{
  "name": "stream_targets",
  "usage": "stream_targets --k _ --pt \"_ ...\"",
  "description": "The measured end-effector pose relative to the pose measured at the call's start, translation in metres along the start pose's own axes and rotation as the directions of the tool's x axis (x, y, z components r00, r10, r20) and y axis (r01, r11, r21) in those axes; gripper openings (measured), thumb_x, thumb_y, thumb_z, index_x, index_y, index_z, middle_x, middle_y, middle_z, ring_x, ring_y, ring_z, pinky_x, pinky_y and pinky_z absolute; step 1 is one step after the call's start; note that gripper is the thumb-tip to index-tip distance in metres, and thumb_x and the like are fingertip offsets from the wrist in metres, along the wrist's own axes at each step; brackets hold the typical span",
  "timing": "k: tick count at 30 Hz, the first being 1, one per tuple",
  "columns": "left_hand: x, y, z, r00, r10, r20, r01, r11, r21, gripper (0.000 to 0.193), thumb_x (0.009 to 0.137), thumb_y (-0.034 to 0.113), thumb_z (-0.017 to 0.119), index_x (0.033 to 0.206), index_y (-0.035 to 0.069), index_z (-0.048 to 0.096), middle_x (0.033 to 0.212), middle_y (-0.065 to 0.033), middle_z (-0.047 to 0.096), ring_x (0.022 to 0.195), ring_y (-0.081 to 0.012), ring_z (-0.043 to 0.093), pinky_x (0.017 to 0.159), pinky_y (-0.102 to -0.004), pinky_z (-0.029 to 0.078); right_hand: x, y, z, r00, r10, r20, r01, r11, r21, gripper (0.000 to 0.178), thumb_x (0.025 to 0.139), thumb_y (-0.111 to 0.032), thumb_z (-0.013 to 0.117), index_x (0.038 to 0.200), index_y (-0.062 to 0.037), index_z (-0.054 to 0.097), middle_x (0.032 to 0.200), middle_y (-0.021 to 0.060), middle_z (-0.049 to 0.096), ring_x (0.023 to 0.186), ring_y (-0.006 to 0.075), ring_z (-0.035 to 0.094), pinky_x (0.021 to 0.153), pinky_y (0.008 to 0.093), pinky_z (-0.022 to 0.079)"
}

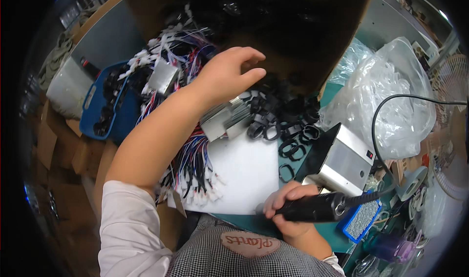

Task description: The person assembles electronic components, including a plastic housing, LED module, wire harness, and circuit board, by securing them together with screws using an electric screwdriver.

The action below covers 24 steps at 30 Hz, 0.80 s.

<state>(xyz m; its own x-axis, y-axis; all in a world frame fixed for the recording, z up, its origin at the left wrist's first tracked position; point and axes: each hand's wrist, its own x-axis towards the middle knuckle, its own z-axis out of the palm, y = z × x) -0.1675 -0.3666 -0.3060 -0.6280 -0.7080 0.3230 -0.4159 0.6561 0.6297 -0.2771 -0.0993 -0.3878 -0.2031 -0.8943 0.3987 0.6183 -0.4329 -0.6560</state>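
Observation:
My left hand (232, 72) reaches out over the work surface, with its thumb and fingers apart and nothing visible between them. Below and beside it lie a pile of black plastic rings (271, 125) and a row of flat silver metal pieces (220, 122). Bundles of coloured wires (195, 169) with white connectors run under my left forearm. Near the front edge of a white sheet (246, 172), my right hand (293, 213) wraps round a black corded electric screwdriver (312, 207). Its working end points left and is hidden by my fingers.
A silver box-shaped device (347, 162) stands right of the sheet, beside a blue tray (362, 222) of small metal parts. The screwdriver's cable (378, 125) loops past a clear plastic bag (391, 91). At left is a blue basket (88, 111); at the far side, a dark cardboard box (337, 47).

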Motion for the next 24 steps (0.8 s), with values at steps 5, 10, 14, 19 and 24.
stream_targets --k 5,10,14,19,24 --pt "0.098 -0.036 0.060 0.986 -0.145 0.083 0.079 0.843 0.532 0.047 0.084 0.030 0.061 0.126 0.011 0.053 0.126 -0.0161 0.054 0.117 -0.0319 0.051 0.099 -0.0402 0.042 0.004 -0.005 -0.015 1.000 0.005 0.011 -0.003 0.990 -0.141 0.048 0.064 0.003 0.074 0.107 -0.0037 0.054 0.085 0.0123 0.061 0.072 0.0206 0.059 0.063 0.0298 0.049" --pt "0.176 -0.123 0.092 0.981 -0.182 -0.065 0.187 0.810 0.557 0.055 0.083 0.030 0.062 0.133 0.016 0.047 0.134 -0.0181 0.048 0.124 -0.0333 0.046 0.104 -0.0397 0.038 0.014 -0.017 -0.027 0.989 0.036 0.145 0.001 0.969 -0.246 0.047 0.068 0.007 0.074 0.107 -0.0018 0.049 0.086 0.0149 0.058 0.072 0.0249 0.063 0.066 0.0372 0.054" --pt "0.188 -0.140 0.100 0.987 -0.159 -0.010 0.126 0.743 0.658 0.049 0.086 0.027 0.058 0.132 0.014 0.049 0.128 -0.0189 0.053 0.118 -0.0345 0.052 0.102 -0.0400 0.039 0.016 -0.018 -0.035 0.992 0.005 0.126 0.023 0.975 -0.220 0.051 0.065 0.008 0.077 0.107 0.0006 0.049 0.082 0.0157 0.058 0.069 0.0256 0.063 0.063 0.0360 0.054" --pt "0.170 -0.078 0.043 0.941 -0.288 0.176 0.062 0.659 0.749 0.038 0.086 0.022 0.058 0.123 0.014 0.056 0.118 -0.0180 0.059 0.110 -0.0343 0.057 0.095 -0.0407 0.044 0.017 -0.024 -0.033 0.989 0.090 0.113 -0.056 0.960 -0.275 0.052 0.065 0.009 0.075 0.109 0.0009 0.048 0.087 0.0177 0.059 0.071 0.0261 0.063 0.062 0.0362 0.053" --pt "0.117 -0.029 -0.020 0.936 -0.185 0.300 -0.124 0.624 0.771 0.036 0.080 0.018 0.065 0.115 0.011 0.060 0.111 -0.0170 0.062 0.105 -0.0346 0.058 0.087 -0.0412 0.047 0.017 -0.018 -0.022 0.993 0.107 -0.044 -0.109 0.992 -0.068 0.025 0.061 0.002 0.071 0.083 -0.0030 0.060 0.075 0.0074 0.062 0.067 0.0193 0.060 0.061 0.0292 0.047"
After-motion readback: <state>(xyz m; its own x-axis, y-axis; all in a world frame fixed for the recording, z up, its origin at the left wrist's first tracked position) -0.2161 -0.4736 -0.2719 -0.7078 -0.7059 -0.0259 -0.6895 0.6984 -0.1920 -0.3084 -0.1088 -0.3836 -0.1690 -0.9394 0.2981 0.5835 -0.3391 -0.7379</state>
